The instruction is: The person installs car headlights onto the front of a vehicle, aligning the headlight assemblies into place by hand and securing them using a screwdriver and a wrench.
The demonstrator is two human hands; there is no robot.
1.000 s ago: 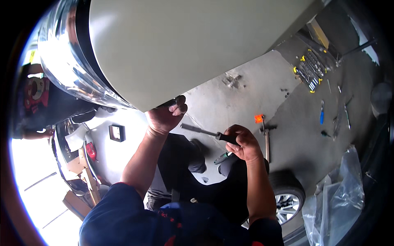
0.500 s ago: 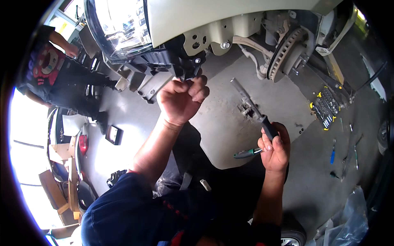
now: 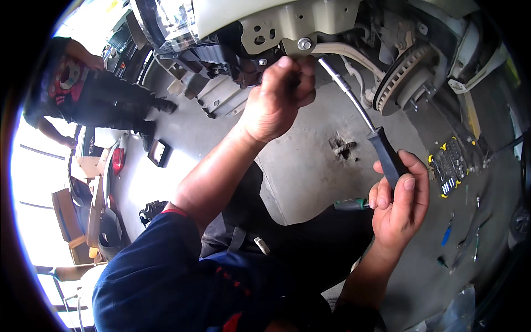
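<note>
My left hand [image 3: 276, 102] is raised to the black plastic bracket [image 3: 224, 58] below the headlight. Its fingers are curled together beside a cream metal panel [image 3: 287, 27] with a bolt; whatever they hold, if anything, is hidden. In my right hand [image 3: 401, 207] is a socket driver [image 3: 387, 149] with a black handle and a long steel shaft, its tip slanting up toward the panel's lower edge. A second tool with a green and grey handle [image 3: 349, 205] pokes out leftward from the same fingers.
A bare brake disc [image 3: 406, 80] and suspension arm hang at the upper right. On the floor lie a socket set [image 3: 449, 166], a blue-handled screwdriver [image 3: 447, 235] and other tools. Another person [image 3: 83, 88] stands at the left, near cardboard boxes [image 3: 72, 221] and a dark tray [image 3: 159, 153].
My left hand has moved right and slightly up, from under the black bracket to beside the cream panel's bolt. My right hand has shifted right with both tools; the view has shifted too.
</note>
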